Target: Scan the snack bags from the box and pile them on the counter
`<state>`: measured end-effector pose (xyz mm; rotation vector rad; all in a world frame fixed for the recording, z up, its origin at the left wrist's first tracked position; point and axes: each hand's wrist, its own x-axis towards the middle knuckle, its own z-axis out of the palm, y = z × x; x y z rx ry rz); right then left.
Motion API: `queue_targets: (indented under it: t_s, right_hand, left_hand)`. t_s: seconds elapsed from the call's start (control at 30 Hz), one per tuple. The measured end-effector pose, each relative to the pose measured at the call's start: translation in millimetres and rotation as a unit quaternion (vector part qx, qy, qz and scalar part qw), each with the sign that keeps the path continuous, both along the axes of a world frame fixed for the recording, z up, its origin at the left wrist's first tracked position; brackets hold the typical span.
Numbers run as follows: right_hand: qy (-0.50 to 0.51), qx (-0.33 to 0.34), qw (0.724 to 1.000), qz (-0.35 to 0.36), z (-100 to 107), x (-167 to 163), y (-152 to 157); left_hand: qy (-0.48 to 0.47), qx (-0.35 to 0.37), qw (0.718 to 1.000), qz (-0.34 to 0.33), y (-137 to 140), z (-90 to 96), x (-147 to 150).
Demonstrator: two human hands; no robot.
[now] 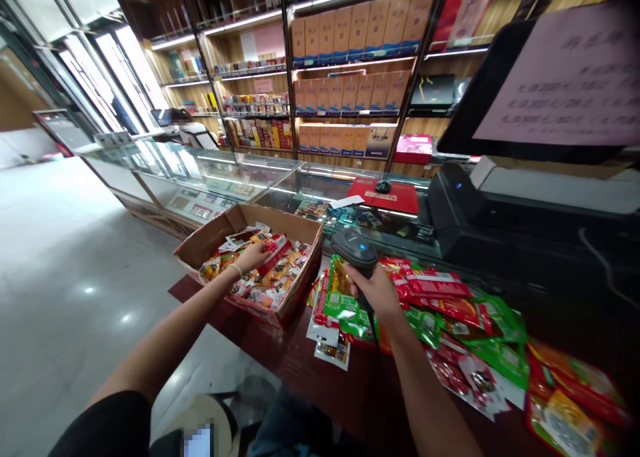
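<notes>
My left hand [255,255] reaches into an open cardboard box [305,270] on the left of the dark red counter. Its fingers are closed on a red snack packet [277,251], among many small orange, white and red packets [270,287] lying loose in the box. In my right hand [376,290] is a black barcode scanner [354,247], gripped by its handle with the head tilted up and a blue light lit on top. Below and beside the scanner, red and green snack packets [345,307] lie heaped on the counter.
A monitor [560,83] covered by a pink handwritten sheet stands on a black base [500,223] at the right. Behind are a glass display case [240,177], a red mat [400,198] with a mouse [383,187], and shelves of boxes. Another person [187,127] sits at the back left.
</notes>
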<state>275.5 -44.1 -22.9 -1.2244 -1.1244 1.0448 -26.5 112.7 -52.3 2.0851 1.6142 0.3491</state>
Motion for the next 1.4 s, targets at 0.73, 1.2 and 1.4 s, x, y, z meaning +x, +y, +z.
queue_targets:
  t_s: [0.73,1.2,1.4]
  right_hand:
    - [-0.095,-0.025,0.995,-0.023,24.7,3.2,-39.9]
    - [-0.049,-0.028,0.989,-0.134,3.9,58.4,-93.8]
    - [-0.001,-0.063,0.955,-0.291,-20.0,115.9,-142.7]
  left_hand:
    - [-0.289,0.01,0.95,-0.117,-47.3,60.2,67.4]
    - [-0.119,0.087,0.962,-0.23,-66.5,61.9,151.4]
    - [0.002,0.143,0.932,-0.332,-80.6,61.2,241.1]
